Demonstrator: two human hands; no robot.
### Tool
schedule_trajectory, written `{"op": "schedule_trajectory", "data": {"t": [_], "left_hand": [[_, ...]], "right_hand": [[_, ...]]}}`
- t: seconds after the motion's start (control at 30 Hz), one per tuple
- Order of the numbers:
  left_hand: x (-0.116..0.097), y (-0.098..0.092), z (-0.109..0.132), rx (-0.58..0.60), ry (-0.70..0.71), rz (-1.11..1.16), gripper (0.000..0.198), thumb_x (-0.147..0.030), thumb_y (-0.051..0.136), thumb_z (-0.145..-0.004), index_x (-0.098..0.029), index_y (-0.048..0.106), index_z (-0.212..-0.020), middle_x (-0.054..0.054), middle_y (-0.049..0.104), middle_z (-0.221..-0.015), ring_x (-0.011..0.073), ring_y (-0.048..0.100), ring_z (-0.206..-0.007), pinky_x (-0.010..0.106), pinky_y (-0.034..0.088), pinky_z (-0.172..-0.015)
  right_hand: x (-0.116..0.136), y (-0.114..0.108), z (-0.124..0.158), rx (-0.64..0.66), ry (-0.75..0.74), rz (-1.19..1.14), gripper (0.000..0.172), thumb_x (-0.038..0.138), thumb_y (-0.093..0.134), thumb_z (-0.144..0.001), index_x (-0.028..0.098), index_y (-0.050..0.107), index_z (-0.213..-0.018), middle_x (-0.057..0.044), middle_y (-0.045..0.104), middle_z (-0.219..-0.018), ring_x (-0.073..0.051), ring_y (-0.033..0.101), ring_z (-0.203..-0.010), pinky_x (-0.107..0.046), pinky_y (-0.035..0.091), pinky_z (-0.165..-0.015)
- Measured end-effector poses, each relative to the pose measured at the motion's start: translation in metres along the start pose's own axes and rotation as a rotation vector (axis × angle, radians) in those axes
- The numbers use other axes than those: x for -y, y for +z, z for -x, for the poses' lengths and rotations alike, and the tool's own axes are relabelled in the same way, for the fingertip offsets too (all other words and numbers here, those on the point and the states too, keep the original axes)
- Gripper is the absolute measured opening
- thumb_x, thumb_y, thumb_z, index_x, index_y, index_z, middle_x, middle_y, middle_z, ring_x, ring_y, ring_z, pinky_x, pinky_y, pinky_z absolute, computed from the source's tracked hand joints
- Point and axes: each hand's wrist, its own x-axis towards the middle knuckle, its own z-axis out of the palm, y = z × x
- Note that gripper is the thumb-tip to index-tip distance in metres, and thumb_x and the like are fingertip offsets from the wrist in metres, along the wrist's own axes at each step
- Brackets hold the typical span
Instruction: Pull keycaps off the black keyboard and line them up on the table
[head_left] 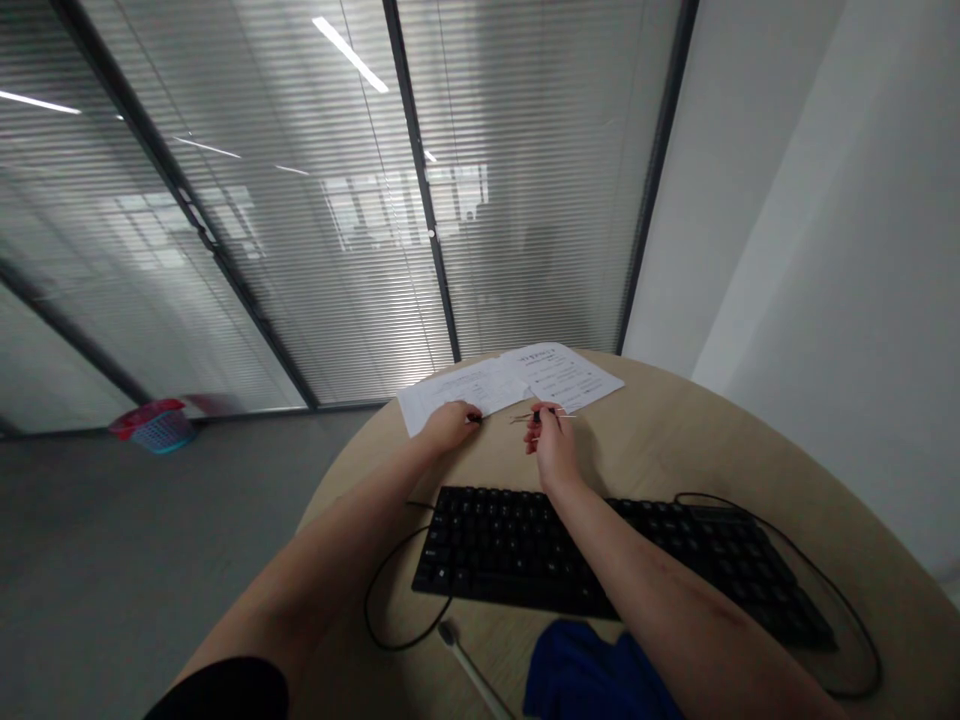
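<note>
Tool (537,416): thin, with a dark middle and thin bits poking out left and right; it is near the middle of the frame, in the right hand.
Right hand (557,448): its fingers are bent in and hold the tool up by the dark part.
Left hand (446,425): its fingers are close together and seem to pinch a small black bit (473,418), left of the tool; it is too small to tell what it is.
Papers (465,395): white, with print, on the far side of the worktop (675,430), just past both hands.
Keyboard (510,550): black, from lower middle to lower right, with the right arm (675,590) going over it.
Brush (474,672): at the bottom middle, beside a blue cloth (585,670); no hand is on them.
Step now: I think this is small, careful work, with the tool in one hand and the black bit in the other, the two held apart.
Next move: it likely calls for a soft, steady pinch, so the black bit does not slip and the thin ends do not bend.
</note>
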Motion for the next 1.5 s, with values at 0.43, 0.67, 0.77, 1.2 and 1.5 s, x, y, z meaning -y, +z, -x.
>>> {"op": "schedule_trajectory", "data": {"t": [0.43,0.67,0.77,1.2,1.5], "left_hand": [[-0.001,0.0,-0.001,0.003,-0.009,0.092,0.027,-0.032,0.061,-0.089,-0.021,0.081,-0.103,0.005,0.079,-0.099,0.0224,0.07,-0.089,0.03,0.052,-0.085],[-0.006,0.003,0.002,-0.036,-0.01,0.122,0.023,-0.033,0.065,-0.086,-0.022,0.079,-0.101,0.003,0.079,-0.1,0.0208,0.069,-0.087,0.029,0.051,-0.081],[-0.009,0.003,0.004,-0.049,-0.008,0.125,0.021,-0.031,0.066,-0.084,-0.022,0.078,-0.099,0.003,0.078,-0.098,0.0206,0.069,-0.085,0.029,0.051,-0.079],[-0.003,-0.028,0.032,-0.159,-0.196,0.227,0.038,-0.031,0.064,-0.086,-0.019,0.069,-0.122,0.005,0.076,-0.099,0.0186,0.068,-0.082,0.028,0.051,-0.077],[-0.024,-0.019,0.073,0.155,-0.185,0.326,0.027,-0.037,0.059,-0.086,-0.016,0.075,-0.085,0.004,0.07,-0.073,0.0162,0.059,-0.065,0.027,0.042,-0.062]], "right_hand": [[0.004,0.001,0.001,-0.009,0.017,0.022,0.023,0.04,0.053,-0.081,0.02,0.061,-0.09,0.004,0.056,-0.064,-0.011,0.052,-0.048,-0.02,0.036,-0.038],[0.005,0.001,0.002,-0.009,0.014,0.025,0.023,0.04,0.053,-0.08,0.02,0.06,-0.089,0.004,0.056,-0.064,-0.011,0.052,-0.048,-0.02,0.036,-0.039],[0.002,0.001,0.001,-0.007,0.01,0.027,0.025,0.041,0.053,-0.08,0.02,0.061,-0.09,0.004,0.055,-0.065,-0.011,0.052,-0.049,-0.021,0.036,-0.039],[0.003,-0.002,0.003,0.013,-0.012,0.044,0.026,0.043,0.057,-0.081,0.02,0.06,-0.093,0.004,0.057,-0.07,-0.01,0.052,-0.05,-0.02,0.038,-0.039],[0.006,-0.009,0.006,0.116,-0.096,0.167,0.033,0.05,0.062,-0.086,0.021,0.058,-0.099,0.0,0.065,-0.081,-0.011,0.056,-0.054,-0.022,0.044,-0.041]]}}
